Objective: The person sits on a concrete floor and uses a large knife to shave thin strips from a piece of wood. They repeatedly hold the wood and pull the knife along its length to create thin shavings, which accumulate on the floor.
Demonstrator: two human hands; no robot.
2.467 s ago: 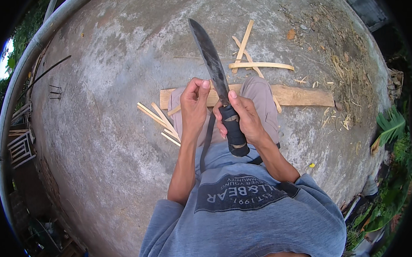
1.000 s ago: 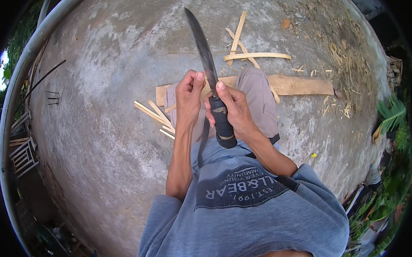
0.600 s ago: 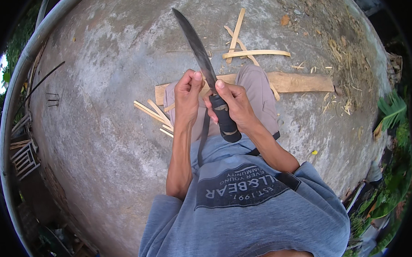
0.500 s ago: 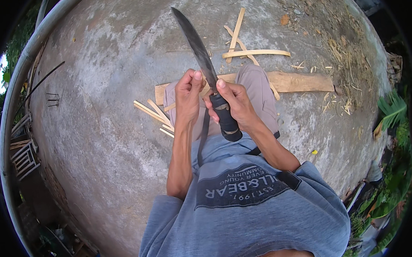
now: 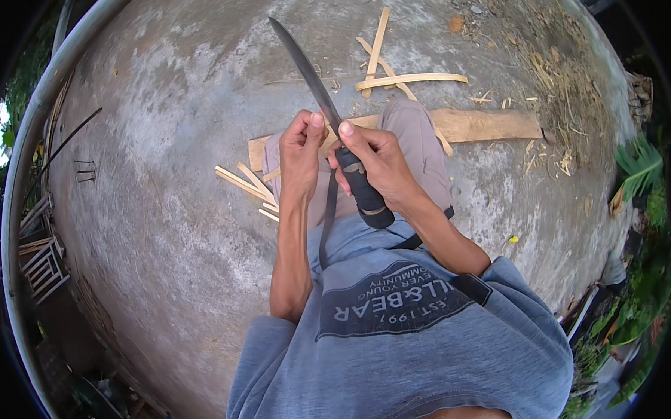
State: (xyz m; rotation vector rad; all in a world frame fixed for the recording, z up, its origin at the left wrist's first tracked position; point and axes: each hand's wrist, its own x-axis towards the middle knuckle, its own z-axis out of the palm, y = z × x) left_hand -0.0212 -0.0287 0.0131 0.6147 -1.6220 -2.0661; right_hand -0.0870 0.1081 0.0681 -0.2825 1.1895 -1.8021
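Observation:
A machete [image 5: 305, 70] with a long dark curved blade and a black wrapped handle slants up and to the left in front of my chest. My right hand [image 5: 378, 161] is closed around it where handle meets blade, the thumb lying along the blade's base. Close beside the blade, my left hand [image 5: 301, 152] pinches a thin pale wooden strip [image 5: 271, 175]. Part of this strip passes behind the left hand. Its other end comes near the blade's edge between my hands, largely covered by fingers.
A wooden plank [image 5: 489, 125] lies across the ground beyond my knees. Crossed pale strips [image 5: 412, 79] rest past it, and more strips [image 5: 244, 182] lie left of my legs. Shavings [image 5: 557, 151] litter the right side. A metal pipe [image 5: 9, 186] curves along the left.
The machete has turned slightly, so its blade looks narrower. Both hands have shifted a little up and left in the picture, and the ground view has also shifted slightly. Both grips stay the same.

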